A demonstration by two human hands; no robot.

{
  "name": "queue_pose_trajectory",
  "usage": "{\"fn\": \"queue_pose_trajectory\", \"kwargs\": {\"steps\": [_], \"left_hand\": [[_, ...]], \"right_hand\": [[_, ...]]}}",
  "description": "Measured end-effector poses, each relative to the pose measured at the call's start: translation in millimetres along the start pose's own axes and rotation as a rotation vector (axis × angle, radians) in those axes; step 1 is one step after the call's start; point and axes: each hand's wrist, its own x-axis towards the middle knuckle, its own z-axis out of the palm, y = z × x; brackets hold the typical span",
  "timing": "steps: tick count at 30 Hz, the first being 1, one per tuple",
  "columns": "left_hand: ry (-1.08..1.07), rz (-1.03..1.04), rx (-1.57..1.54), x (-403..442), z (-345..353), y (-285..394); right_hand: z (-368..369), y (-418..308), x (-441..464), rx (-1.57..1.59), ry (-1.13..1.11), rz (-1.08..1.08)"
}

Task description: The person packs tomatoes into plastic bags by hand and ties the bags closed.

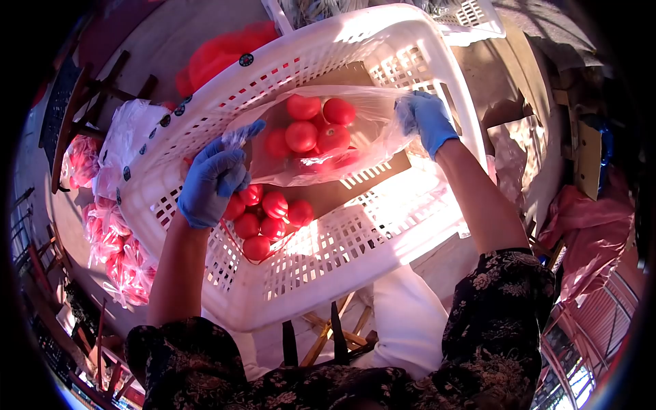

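Observation:
A clear plastic bag (372,102) with several red tomatoes (301,137) in it is stretched between my two blue-gloved hands, over a white slatted plastic basket (307,301). My left hand (215,179) is closed on the bag's left end, its index finger pointing up and to the right. At the opposite end, my right hand (427,121) grips the gathered plastic near the basket's right wall. Below the bag, several loose tomatoes (273,205) lie in the near left corner of the basket. The fingertips of my right hand are partly hidden by plastic.
Filled bags of tomatoes (119,253) stand on the ground left of the basket. Behind it lies a red net sack (222,55), near another white crate (471,20). A wooden stool (96,102) is at the far left. Pinkish-red cloth (591,225) hangs at the right.

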Motion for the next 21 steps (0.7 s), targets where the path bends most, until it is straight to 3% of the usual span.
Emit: {"fn": "queue_pose_trajectory", "kwargs": {"steps": [6, 11, 12, 13, 14, 16, 17, 18, 20, 21], "left_hand": [[0.005, 0.043, 0.097, 5.9, 1.4, 6.3], [0.116, -0.004, 0.021, 33.9, -35.6, -16.6], [0.046, -0.007, 0.074, 31.4, -30.8, -12.2], [0.089, -0.006, 0.088, 31.4, -28.6, -9.6], [0.129, -0.01, 0.098, 30.2, -27.0, -9.2], [0.224, -0.011, 0.084, 26.2, -30.5, -13.5], [0.192, -0.009, 0.055, 25.5, -32.5, -12.7], [0.157, -0.003, 0.028, 25.9, -34.5, -10.4], [0.151, -0.002, 0.002, 26.0, -38.5, -11.3], [0.178, -0.001, 0.004, 28.6, -41.7, -15.7]], "right_hand": [[6.4, -5.5, -1.5, -0.167, -0.04, -0.175], [75.5, -0.4, -40.1, -0.731, -0.213, -0.835], [94.4, -2.6, -60.9, -0.801, -0.248, -0.883], [110.1, 6.4, -70.4, -0.885, -0.219, -1.223], [125.8, 5.6, -91.1, -1.029, -0.247, -1.406], [151.1, 29.7, -121.6, -0.901, -0.57, -1.541], [160.1, 49.1, -135.8, -1.04, -0.816, -1.293], [169.8, 57.3, -148.3, -1.188, -0.941, -0.879], [184.1, 86.5, -143.6, -1.254, -0.966, -0.293], [187.8, 105.1, -137.8, -1.279, -0.893, -0.255]]}}
